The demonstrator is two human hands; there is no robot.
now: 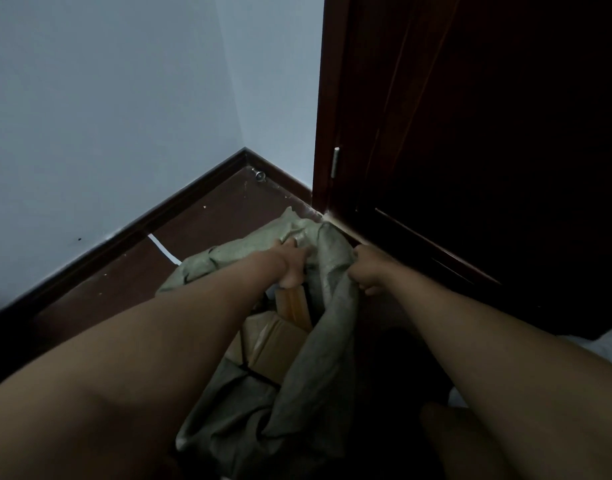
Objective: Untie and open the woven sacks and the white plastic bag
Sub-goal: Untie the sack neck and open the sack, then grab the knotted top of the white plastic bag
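Woven sack, mouth held open, floor corner beside dark wooden door.

Left hand (292, 263) and right hand (368, 271): fingers clenched on opposite edges of the grey woven sack (318, 358), which lies on the brown floor (207, 216); cardboard boxes (273, 344) visible inside.

Dark brown wooden floor (207, 216), bearing a grey-green woven sack (318, 341) near its door-side corner and a white strip (164, 249) beside the skirting.
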